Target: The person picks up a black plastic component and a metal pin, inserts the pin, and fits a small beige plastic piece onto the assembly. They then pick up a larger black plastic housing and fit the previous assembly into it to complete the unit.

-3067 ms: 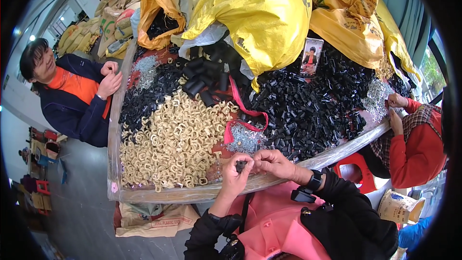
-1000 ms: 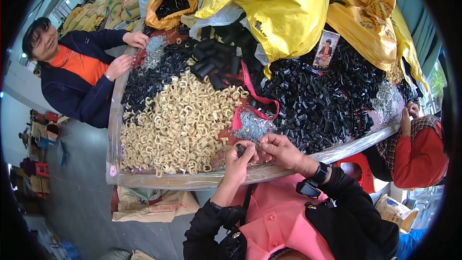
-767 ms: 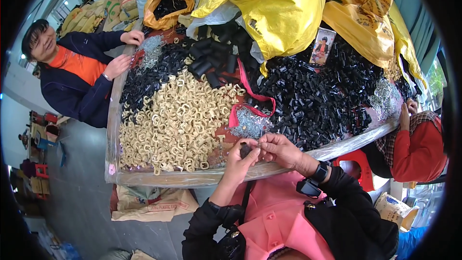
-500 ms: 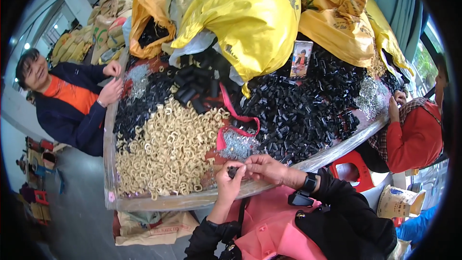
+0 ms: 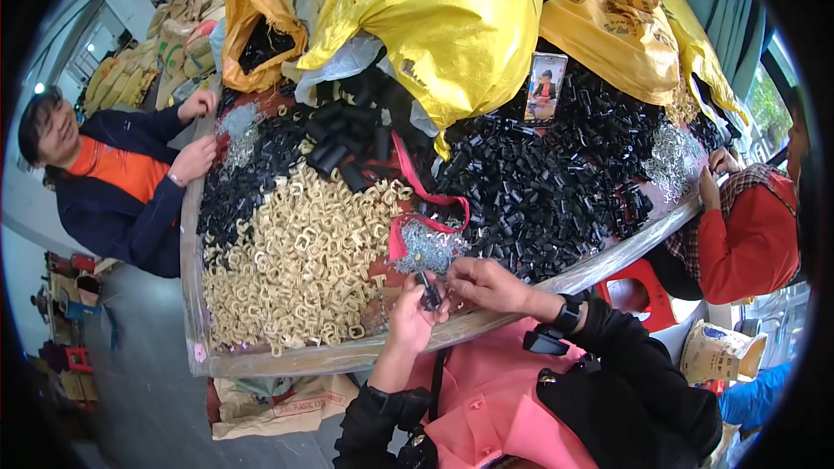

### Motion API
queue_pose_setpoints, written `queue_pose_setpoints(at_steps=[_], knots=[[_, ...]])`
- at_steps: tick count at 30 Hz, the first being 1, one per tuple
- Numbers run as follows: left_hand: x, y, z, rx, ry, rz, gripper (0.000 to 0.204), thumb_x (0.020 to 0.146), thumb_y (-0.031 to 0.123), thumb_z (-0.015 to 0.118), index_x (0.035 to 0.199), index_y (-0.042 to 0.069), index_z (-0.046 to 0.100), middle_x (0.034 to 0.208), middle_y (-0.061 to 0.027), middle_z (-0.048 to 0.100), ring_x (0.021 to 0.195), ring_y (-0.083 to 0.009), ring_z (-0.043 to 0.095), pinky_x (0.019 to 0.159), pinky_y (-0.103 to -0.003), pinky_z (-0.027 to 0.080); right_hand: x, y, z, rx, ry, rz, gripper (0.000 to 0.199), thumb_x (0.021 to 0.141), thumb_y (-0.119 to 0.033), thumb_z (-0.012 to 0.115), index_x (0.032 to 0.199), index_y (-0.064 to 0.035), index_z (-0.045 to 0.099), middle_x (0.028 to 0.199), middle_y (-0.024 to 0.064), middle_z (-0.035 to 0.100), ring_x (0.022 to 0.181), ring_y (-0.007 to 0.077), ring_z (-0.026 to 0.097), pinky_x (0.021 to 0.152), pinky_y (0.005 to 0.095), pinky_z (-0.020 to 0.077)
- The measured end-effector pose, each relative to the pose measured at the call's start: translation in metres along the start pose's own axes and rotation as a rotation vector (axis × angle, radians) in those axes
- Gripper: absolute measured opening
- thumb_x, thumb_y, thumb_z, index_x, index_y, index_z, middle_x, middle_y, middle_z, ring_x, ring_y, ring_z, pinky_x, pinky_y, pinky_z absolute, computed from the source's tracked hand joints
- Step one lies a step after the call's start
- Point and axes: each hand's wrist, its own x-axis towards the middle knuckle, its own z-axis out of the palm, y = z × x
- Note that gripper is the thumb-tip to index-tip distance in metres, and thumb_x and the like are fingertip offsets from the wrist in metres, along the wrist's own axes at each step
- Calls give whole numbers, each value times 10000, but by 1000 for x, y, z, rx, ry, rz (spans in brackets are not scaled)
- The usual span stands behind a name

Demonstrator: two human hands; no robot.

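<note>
My left hand (image 5: 412, 317) is closed around a small black plastic piece (image 5: 430, 296), which stands up between thumb and fingers over the table's near edge. Just to its right, my right hand (image 5: 488, 285) has its fingers curled together in a pinch; whatever they hold, if anything, is too small to make out. Beyond both hands lies a heap of small silvery metal pieces (image 5: 430, 247), partly ringed by a red strap (image 5: 415, 175). To the left spread many beige ring-shaped pieces (image 5: 300, 265), and to the right a large heap of black plastic pieces (image 5: 547, 191).
A raised wooden rim (image 5: 295, 360) edges the table. Large yellow sacks (image 5: 460, 26) stand at the back, with a phone (image 5: 545, 87) propped before them. One person (image 5: 122, 165) works at the left side, another (image 5: 738, 226) at the right, beside a red stool (image 5: 638, 295).
My left hand has turned, bringing the black piece upright into clearer view. My right hand has drawn slightly apart from it and moved a little up and away from me.
</note>
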Motion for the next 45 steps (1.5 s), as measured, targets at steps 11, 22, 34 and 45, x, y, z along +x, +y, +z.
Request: queue_pose_setpoints(at_steps=[11, 22, 34, 45], knots=[[-7, -9, -11, 65, -45, -5, 342, 899, 226, 418, 1175, 25, 423, 957, -56, 550, 790, -140, 537, 655, -262, 448, -2, -23, -3, -393, 31, -331, 106, 688, -65, 611, 784, -42, 571, 795, 74, 523, 781, 250, 496, 696, 336, 378], [-20, -11, -5, 168, -2, -18, 305, 892, 144, 434, 1151, -16, 448, 1030, -86, 538, 905, -163, 554, 772, -322, 491, -8, -25, 6, -722, 45, -565, 194, 566, -34, 642, 750, -58, 587, 929, 64, 496, 896, 249, 477, 718, 372, 339], [-30, -17, 5, 250, -1, -123, 288, 888, 121, 438, 1137, -24, 455, 1035, -88, 535, 940, -161, 545, 793, -306, 487, -8, -31, 6, -745, -114, -352, 108, 545, -82, 611, 632, -65, 549, 867, 32, 482, 923, 229, 443, 709, 356, 334], [-29, -6, -26, -77, 18, -115, 235, 869, 112, 471, 1065, -17, 485, 1050, -163, 545, 930, -234, 566, 803, -313, 492, -3, -3, 0, -241, 179, -234, 100, 620, -83, 637, 698, -69, 577, 853, 47, 512, 790, 230, 482, 677, 339, 370]])
